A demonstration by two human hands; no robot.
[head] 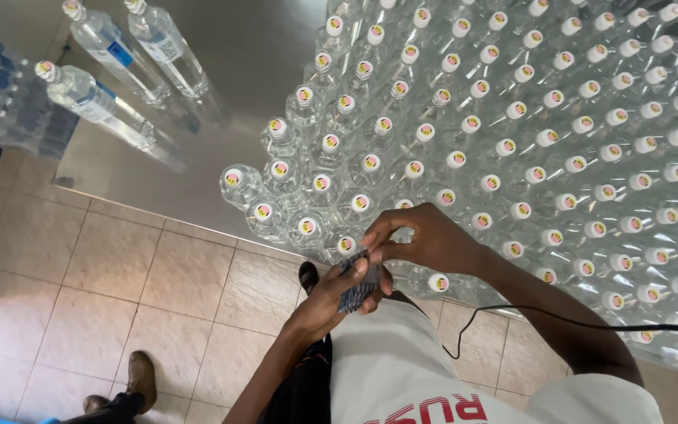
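Our left hand (337, 292) is curled around a small dark stack of labels (357, 287), which lies across the palm with its long axis running away from us. Our right hand (425, 238) sits just above and touching it, thumb and forefinger pinched on the stack's top edge. The stack is between both hands, held over the near edge of the worktop (198, 188). Just beyond the fingers stand the nearest capped bottles (344, 245), packed upright and touching, so there is little room ahead or to the right. Open steel lies to the left of the hands; farther off that way, three bottles (111, 71) lie on their sides. A cable (559, 320) trails under our right forearm.
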